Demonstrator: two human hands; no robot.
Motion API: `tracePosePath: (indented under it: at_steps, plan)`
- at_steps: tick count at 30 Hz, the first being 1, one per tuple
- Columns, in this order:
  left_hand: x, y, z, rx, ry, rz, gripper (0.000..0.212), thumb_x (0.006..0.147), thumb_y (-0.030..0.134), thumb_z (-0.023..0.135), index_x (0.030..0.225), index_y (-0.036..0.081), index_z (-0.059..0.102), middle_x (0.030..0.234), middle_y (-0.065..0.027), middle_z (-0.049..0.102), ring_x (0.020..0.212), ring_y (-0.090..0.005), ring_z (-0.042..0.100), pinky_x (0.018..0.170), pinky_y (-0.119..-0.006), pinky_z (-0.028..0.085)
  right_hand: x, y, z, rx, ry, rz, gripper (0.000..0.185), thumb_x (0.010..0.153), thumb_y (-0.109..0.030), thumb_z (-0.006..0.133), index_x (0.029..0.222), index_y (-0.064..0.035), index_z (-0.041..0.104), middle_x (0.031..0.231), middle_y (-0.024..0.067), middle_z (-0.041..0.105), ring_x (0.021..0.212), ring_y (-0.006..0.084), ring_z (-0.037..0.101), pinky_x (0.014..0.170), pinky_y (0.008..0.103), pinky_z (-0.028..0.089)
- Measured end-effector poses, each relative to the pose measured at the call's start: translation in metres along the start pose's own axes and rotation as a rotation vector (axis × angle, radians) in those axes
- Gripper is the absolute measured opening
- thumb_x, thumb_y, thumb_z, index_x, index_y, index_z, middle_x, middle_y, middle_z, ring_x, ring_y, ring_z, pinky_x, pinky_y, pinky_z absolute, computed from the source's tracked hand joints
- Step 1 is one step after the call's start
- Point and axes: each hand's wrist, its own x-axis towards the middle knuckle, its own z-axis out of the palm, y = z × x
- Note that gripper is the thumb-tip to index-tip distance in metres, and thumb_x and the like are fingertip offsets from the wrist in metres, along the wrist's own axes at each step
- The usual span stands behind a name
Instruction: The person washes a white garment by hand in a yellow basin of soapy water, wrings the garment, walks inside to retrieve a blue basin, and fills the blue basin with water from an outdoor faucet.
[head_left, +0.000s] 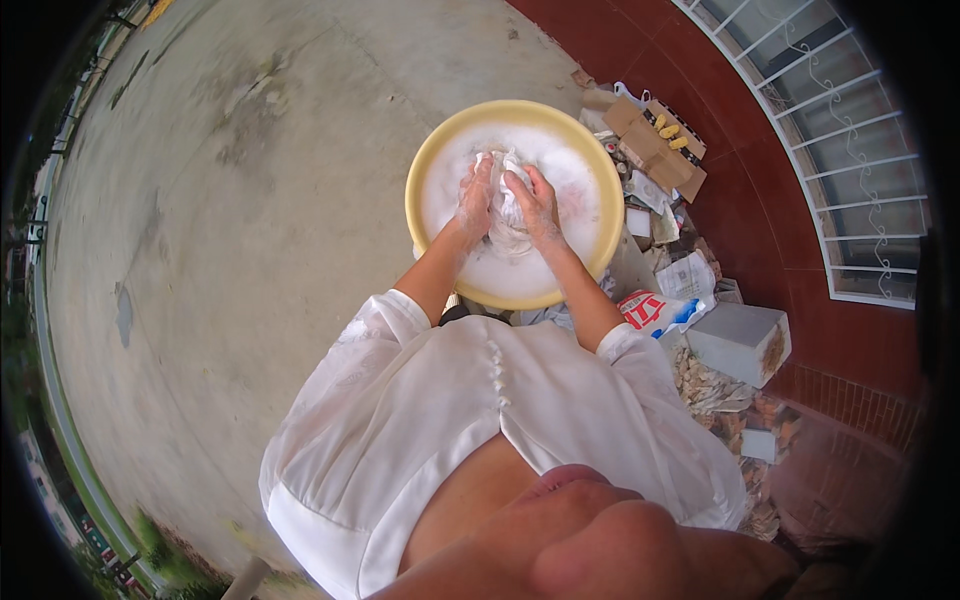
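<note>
A round yellow basin (420, 196) full of white suds (574, 187) is in front of me. Over its middle, my left hand (475, 196) grips one side of a bunched white cloth (511, 196). The other side of the cloth is in my right hand (537, 202), with the thumb lying over it. Both hands are wet, with foam on the skin and wrists. The lower part of the cloth reaches down into the suds, where its outline is hidden.
Right of the basin, an opened cardboard box (651, 146) with corn cobs (668, 132) stands among litter by a dark red wall (742, 195). Nearer are a printed plastic bag (664, 311) and a pale block (731, 337). Concrete ground (300, 187) stretches left.
</note>
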Motion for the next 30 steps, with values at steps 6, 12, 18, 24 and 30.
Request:
tracePosePath:
  at_steps: [6, 12, 18, 24, 30]
  plan:
    - [-0.03, -0.015, 0.04, 0.12, 0.021, 0.012, 0.036, 0.1, 0.036, 0.049, 0.115, 0.005, 0.06, 0.097, -0.0072, 0.062, 0.087, -0.0183, 0.059, 0.076, -0.035, 0.051, 0.029, 0.007, -0.009, -0.688, 0.312, 0.034, 0.034, 0.086, -0.031, 0.065, 0.088, 0.0025, 0.063, 0.075, 0.026, 0.064, 0.068, 0.04, 0.063, 0.063, 0.0431, 0.048]
    - [0.038, -0.056, -0.056, -0.589, -0.611, -0.19, 0.039, 0.1, 0.037, 0.047, 0.114, 0.002, 0.058, 0.104, -0.0095, 0.063, 0.089, -0.0199, 0.061, 0.078, -0.037, 0.051, -0.019, 0.005, 0.047, -0.71, 0.146, -0.355, 0.034, 0.09, -0.032, 0.058, 0.082, 0.0008, 0.062, 0.072, 0.0268, 0.062, 0.07, 0.045, 0.062, 0.064, 0.0479, 0.048]
    - [-0.001, -0.038, -0.006, 0.104, -0.066, 0.009, 0.043, 0.1, 0.035, 0.046, 0.127, 0.003, 0.051, 0.113, -0.0108, 0.06, 0.099, -0.0208, 0.06, 0.082, -0.036, 0.051, 0.015, 0.007, 0.026, -0.784, 0.269, -0.31, 0.034, 0.093, -0.03, 0.056, 0.08, 0.0018, 0.059, 0.067, 0.028, 0.059, 0.066, 0.0461, 0.06, 0.057, 0.0499, 0.045]
    - [-0.019, -0.009, -0.007, 0.12, 0.034, 0.005, 0.052, 0.097, 0.034, 0.052, 0.134, -0.001, 0.041, 0.12, -0.013, 0.058, 0.104, -0.0253, 0.06, 0.088, -0.036, 0.051, 0.017, 0.019, 0.003, -0.797, 0.223, -0.179, 0.03, 0.095, -0.029, 0.053, 0.096, -0.0002, 0.061, 0.077, 0.0281, 0.063, 0.076, 0.0464, 0.062, 0.067, 0.048, 0.048]
    - [-0.022, 0.012, -0.019, 0.313, 0.007, -0.152, 0.047, 0.095, 0.028, 0.053, 0.132, 0.002, 0.041, 0.114, -0.0121, 0.058, 0.1, -0.0264, 0.063, 0.088, -0.038, 0.053, 0.055, 0.056, -0.067, -0.75, 0.284, -0.009, 0.034, 0.091, -0.029, 0.055, 0.114, -0.0052, 0.063, 0.11, 0.0199, 0.067, 0.106, 0.0332, 0.063, 0.092, 0.0386, 0.046]
